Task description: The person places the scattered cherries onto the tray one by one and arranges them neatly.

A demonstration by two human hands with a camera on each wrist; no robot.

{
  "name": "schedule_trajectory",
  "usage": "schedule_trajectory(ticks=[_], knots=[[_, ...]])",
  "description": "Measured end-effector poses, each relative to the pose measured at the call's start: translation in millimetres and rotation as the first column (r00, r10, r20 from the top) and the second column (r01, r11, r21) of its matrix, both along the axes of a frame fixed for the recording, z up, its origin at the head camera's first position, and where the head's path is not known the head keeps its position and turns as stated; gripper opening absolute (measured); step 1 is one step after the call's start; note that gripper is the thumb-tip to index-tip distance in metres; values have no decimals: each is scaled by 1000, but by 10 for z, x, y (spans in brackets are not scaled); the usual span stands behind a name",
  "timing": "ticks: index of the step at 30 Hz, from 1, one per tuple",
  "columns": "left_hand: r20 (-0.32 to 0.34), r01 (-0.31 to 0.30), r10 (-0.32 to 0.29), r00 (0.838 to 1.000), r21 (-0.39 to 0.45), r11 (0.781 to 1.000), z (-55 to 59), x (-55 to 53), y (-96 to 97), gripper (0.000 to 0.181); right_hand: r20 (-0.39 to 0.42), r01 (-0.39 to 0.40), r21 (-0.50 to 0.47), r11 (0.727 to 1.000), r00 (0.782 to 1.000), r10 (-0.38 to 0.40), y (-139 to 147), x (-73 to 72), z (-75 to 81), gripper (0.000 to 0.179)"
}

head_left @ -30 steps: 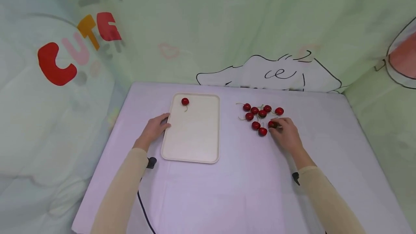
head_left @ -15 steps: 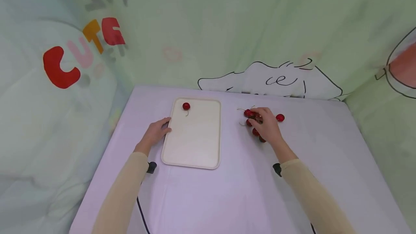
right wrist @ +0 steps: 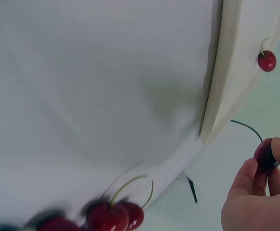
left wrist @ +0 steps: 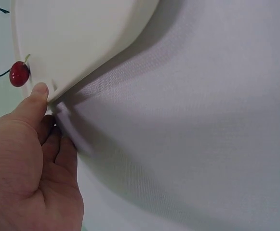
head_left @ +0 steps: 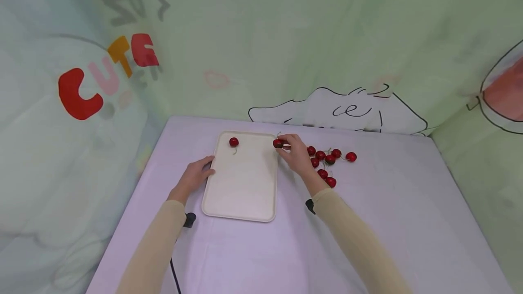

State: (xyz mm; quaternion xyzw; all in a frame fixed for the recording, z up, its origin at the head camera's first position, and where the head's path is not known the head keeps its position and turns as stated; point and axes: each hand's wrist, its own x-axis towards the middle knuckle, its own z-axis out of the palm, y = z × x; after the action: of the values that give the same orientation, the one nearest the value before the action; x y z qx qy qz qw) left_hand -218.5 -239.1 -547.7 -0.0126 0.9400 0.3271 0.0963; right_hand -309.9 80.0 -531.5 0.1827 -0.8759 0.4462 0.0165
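Observation:
A cream rectangular tray (head_left: 245,180) lies on the table, with one red cherry (head_left: 234,142) near its far left corner. At the tray's left edge is my left hand (head_left: 194,177). In the left wrist view the thumb (left wrist: 40,90) is on the rim and the fingers are curled below it, gripping the edge. Over the tray's far right corner my right hand (head_left: 297,154) pinches a dark red cherry (head_left: 278,143) by its body, stem upward. That cherry (right wrist: 265,155) appears between thumb and fingertips in the right wrist view, raised off the table.
Several loose cherries (head_left: 330,159) with stems lie in a cluster to the right of the tray, partly behind my right forearm. Light purple cloth covers the table (head_left: 392,203). A printed curtain (head_left: 261,49) stands along the back and sides.
My right hand has moved left from the right side of the cherry cluster, across it, to the tray's corner, carrying the cherry. The left hand stays at the tray edge.

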Motion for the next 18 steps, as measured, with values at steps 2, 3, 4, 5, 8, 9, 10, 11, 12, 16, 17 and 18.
schedule_trajectory(ticks=[2,3,4,5,8,9,10,11,12,16,17,18], knots=[[-4,4,-4,1000,0,1000,7,2,5,53,25,-5,-18,1000,1000,5,-110,-43,-30,38],[-7,5,-5,1000,-2,1000,9,1,5,53,35,-11,-23,1000,999,11,-162,-67,-45,37],[-6,7,-7,1000,-5,1000,7,1,8,53,44,-15,-28,999,999,17,-208,-84,-61,37],[-6,9,-9,1000,-7,1000,3,-1,8,53,50,-23,-32,999,998,25,-254,-106,-81,37],[-5,9,-9,1000,-8,1000,-18,-9,1,53,54,-43,-16,999,998,44,-384,-165,-145,37],[-2,7,-7,1000,-7,1000,-22,-9,-2,54,55,-47,-1,999,997,47,-427,-182,-168,36],[0,6,-6,1000,-6,1000,-24,-10,-4,54,53,-50,13,999,997,50,-471,-200,-189,36],[1,2,-2,1000,-6,1000,-29,-10,-7,54,46,-55,29,998,997,53,-514,-218,-213,36],[4,1,-1,1000,-3,1000,-31,-8,-10,54,44,-57,45,997,998,55,-555,-230,-231,35],[8,-10,10,1000,8,1000,-27,-9,-5,53,28,-66,114,991,998,64,-687,-265,-275,33],[8,-12,12,1000,11,1000,-31,-8,-7,53,25,-70,131,989,997,67,-715,-271,-284,33],[7,-11,11,1000,13,1000,-37,-9,-9,53,24,-69,147,987,997,67,-740,-277,-291,33]])
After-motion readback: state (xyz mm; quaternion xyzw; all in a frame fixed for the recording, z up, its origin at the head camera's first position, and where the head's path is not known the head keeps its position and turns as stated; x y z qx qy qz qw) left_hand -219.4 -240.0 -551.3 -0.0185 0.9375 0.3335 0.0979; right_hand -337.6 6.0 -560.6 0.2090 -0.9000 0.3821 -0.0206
